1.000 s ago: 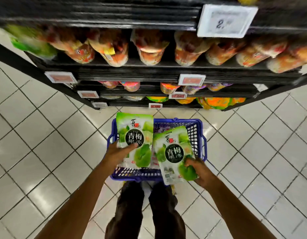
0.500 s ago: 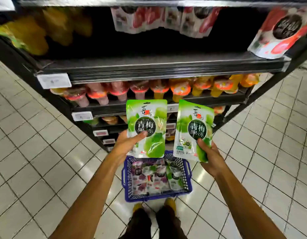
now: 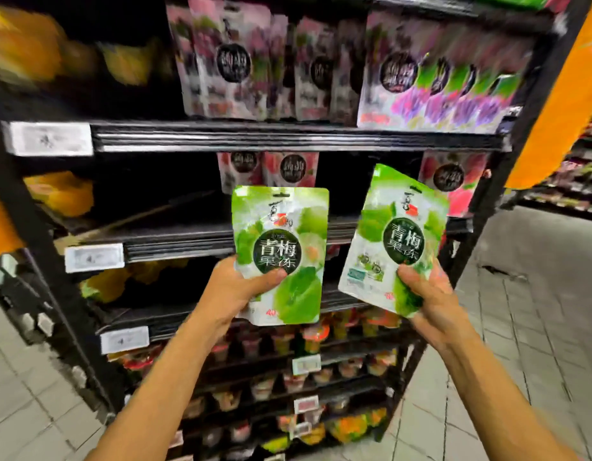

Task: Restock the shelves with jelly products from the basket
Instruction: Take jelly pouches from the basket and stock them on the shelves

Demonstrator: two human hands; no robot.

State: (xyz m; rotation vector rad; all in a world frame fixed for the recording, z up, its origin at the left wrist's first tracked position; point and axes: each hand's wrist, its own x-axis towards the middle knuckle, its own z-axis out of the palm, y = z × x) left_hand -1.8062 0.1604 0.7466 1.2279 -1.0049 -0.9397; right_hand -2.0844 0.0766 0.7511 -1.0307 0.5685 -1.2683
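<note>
now up at shelf height. a second ago both green pouches hung just above the basket, which is out of view now. left grip point(image 3: 234, 287) clamped on left pouch point(image 3: 281, 241), thumb across its front. right grip point(image 3: 427, 294) clamped on right pouch point(image 3: 394, 234), which is tilted. both pouches held in front of the half-bare shelf point(image 3: 188, 242), below the red pouches point(image 3: 293, 168), not yet on it. carry looks done, placing next.
</note>
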